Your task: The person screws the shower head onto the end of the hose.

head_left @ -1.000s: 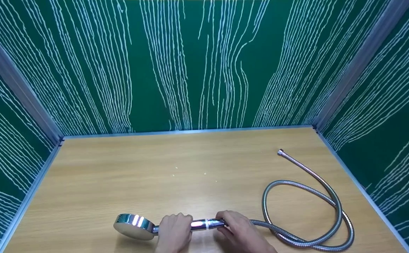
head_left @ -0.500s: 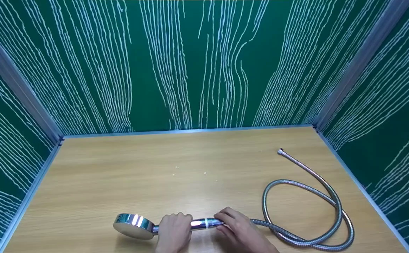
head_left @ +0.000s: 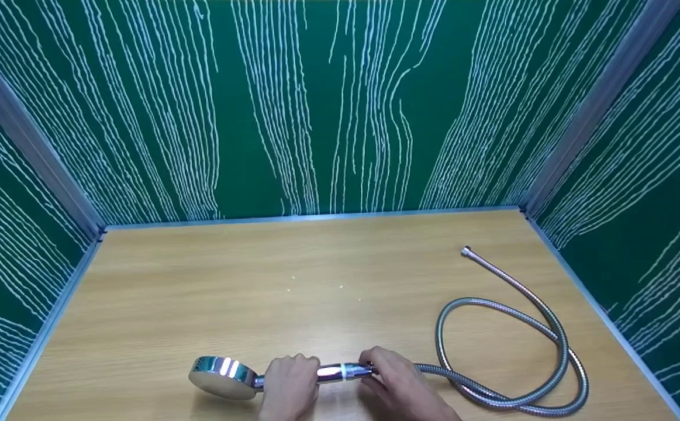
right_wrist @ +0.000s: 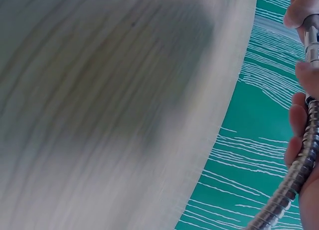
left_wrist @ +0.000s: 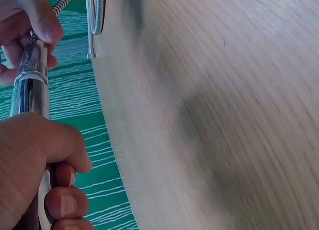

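In the head view a chrome shower head [head_left: 223, 380] is held just over the table's near side, its round disc to the left. My left hand [head_left: 290, 383] grips its handle [head_left: 331, 373], fingers wrapped round it. At the handle's right end my right hand [head_left: 398, 380] pinches the spot where the metal shower hose [head_left: 518, 403] joins. The left wrist view shows that thumb [left_wrist: 47, 28] on the joint, below a pale ring on the handle. Through the right palm runs the ribbed hose [right_wrist: 286, 190] in the right wrist view. The fingers partly hide the joint itself.
The hose lies in a loose loop on the right of the wooden table [head_left: 199, 280], its free end fitting [head_left: 466, 251] pointing to the back. A few tiny pale specks [head_left: 341, 287] dot the middle. Green walls [head_left: 340, 117] with white lines enclose three sides.
My right fingers slid slightly left along the joint and spread, then came back right and closed on it again. The left hand and the shower head stay almost still.
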Demonstrator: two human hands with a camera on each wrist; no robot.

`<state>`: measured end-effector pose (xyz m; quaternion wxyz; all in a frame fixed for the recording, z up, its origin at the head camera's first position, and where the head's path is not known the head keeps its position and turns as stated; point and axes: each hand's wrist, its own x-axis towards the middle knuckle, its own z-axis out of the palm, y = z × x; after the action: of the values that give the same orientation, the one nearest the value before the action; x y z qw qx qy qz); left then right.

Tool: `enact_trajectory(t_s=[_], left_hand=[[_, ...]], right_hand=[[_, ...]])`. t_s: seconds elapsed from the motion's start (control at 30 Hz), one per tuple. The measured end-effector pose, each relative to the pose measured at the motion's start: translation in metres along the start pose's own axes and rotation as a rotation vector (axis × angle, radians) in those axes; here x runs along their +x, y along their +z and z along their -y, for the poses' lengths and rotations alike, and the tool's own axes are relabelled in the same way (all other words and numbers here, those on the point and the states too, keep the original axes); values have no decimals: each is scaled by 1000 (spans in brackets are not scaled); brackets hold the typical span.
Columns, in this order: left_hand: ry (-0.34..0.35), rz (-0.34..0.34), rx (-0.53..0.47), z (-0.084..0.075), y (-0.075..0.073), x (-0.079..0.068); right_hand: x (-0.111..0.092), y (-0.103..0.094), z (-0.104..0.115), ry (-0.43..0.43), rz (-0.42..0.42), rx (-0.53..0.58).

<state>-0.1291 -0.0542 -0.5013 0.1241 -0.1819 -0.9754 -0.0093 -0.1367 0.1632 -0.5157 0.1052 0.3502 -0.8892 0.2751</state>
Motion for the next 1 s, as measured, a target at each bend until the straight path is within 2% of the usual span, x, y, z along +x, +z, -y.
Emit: enact_trajectory(t_s=[0.13,0.5,0.6,0.77,0.83,1.0], left_hand=[[-2,-4,4,0,0,0],[6,-96,26,1,2,0],[1,-75,15,1,1,0],[-14,-19,-12,0,-2,0],[-14,-5,-17,0,-3,1],[-6,-8,-17,-1,-3,2]], right_hand=[[0,1,-1,-34,-50,-14],[0,-2,-1,-58,-13,-82],[0,-3,0,-37,19,-96],[-1,-4,2,63,104,-31],[0,-3,2,62,84,4],[0,-1,-2,-26,-27,14]])
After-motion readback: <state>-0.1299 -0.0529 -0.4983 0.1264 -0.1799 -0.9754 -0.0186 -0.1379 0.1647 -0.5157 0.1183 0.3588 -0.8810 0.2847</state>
